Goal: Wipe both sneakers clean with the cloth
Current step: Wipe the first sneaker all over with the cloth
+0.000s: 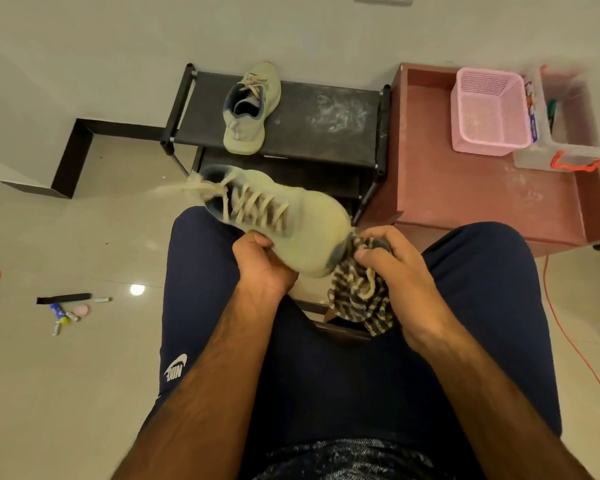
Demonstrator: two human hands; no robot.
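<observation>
Forearms [201, 375] are reaching forward: left hand [260, 268] is gripping the olive sneaker [284, 220] from beneath, angling its toe toward the right hand [392, 271], which is bunching the striped cloth [361, 299] against it, presumably for pressure. Second sneaker [250, 109] is waiting beyond both hands on the shoe rack [326, 133].

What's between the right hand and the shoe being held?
The striped cloth, bunched in the right hand against the toe of the held sneaker; the head view shows it.
</observation>
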